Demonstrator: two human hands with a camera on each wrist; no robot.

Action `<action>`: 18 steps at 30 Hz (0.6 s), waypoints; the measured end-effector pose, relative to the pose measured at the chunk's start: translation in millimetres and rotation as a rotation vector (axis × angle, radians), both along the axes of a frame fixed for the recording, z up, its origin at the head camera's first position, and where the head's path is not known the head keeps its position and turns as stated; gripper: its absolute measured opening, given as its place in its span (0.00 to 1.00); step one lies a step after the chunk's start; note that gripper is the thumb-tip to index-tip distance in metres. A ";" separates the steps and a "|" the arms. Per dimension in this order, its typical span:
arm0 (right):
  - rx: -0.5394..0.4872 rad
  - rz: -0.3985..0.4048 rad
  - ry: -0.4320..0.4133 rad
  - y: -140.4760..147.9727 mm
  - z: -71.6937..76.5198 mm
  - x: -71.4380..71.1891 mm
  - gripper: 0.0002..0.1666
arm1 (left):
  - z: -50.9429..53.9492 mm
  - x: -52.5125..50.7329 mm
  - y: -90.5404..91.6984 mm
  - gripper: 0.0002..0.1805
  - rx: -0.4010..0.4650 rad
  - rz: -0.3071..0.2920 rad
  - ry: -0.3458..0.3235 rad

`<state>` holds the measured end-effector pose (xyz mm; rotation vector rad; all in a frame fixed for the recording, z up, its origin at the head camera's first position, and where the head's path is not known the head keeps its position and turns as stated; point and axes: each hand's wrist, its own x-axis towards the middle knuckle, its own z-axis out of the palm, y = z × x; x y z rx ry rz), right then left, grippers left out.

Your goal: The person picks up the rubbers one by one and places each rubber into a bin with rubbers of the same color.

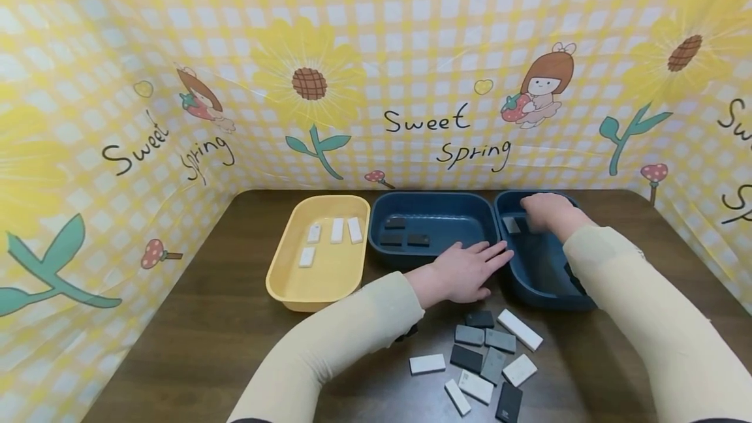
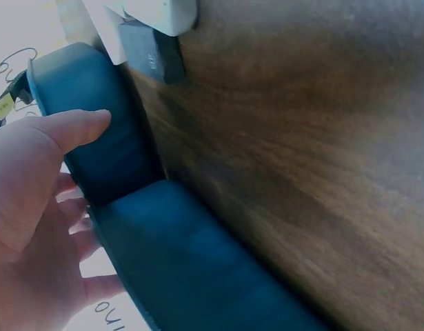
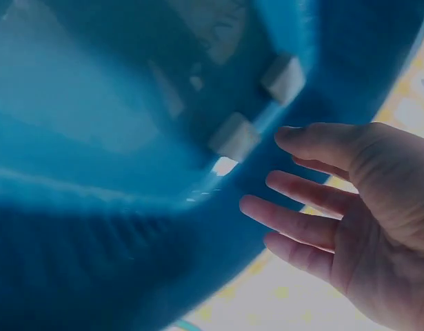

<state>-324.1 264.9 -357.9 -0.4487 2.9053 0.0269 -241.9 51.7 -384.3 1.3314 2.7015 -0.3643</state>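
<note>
My right hand (image 1: 549, 212) is over the far end of the right blue bin (image 1: 543, 266); in the right wrist view its fingers are spread and hold nothing. Two grey blocks (image 3: 236, 138) lie in that bin near the hand. My left hand (image 1: 467, 273), fingers spread, is at the near rims of the middle blue bin (image 1: 435, 201) and the right one. Three dark blocks (image 1: 418, 239) lie in the middle bin. Below the left hand, several grey, black and white blocks (image 1: 500, 341) lie on the table.
A yellow bin (image 1: 329, 279) with several white blocks (image 1: 337, 230) stands at the left, beside the middle bin. Behind the brown table (image 1: 200, 318) hangs a yellow checked cloth (image 1: 411, 70). Bare wood lies left of the yellow bin.
</note>
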 end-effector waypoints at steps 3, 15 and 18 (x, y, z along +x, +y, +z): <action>0.011 0.033 0.018 -5.6 9.6 6.7 0.23 | 2.6 2.1 -4.1 0.43 -0.006 -0.004 0.007; -0.070 0.270 0.221 -23.0 28.0 88.3 0.26 | 27.6 16.0 -79.5 0.43 0.096 0.035 -0.010; -0.111 0.347 0.308 -28.8 25.2 112.7 0.26 | 31.6 21.2 -104.5 0.43 0.132 0.054 -0.008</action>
